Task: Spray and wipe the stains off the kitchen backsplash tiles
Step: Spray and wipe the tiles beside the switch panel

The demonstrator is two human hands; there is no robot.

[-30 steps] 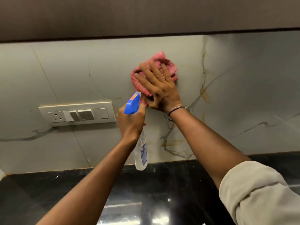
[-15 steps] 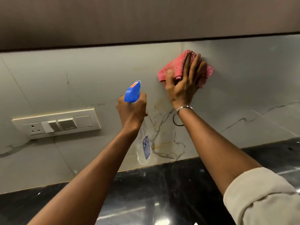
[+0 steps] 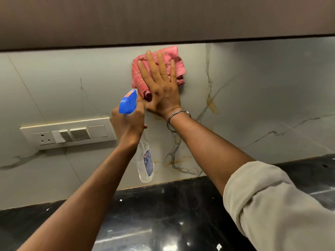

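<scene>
I press my right hand (image 3: 161,87) flat, fingers straight, on the pink cloth (image 3: 174,58) against the backsplash tile (image 3: 262,87), so the whole palm bears on the wipe. It sits high, just under the wall cabinet (image 3: 163,19). My left hand (image 3: 127,125) grips the spray bottle (image 3: 127,102), nozzle toward the wall, ready, I judge, for another squirt. Yellowish marks (image 3: 212,105) lie right of the cloth. The switch plate (image 3: 68,133) at left wants no spray.

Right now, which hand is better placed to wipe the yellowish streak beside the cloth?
Right. The right hand presses the pink cloth near the streak; the left hand grips the spray bottle.
</scene>
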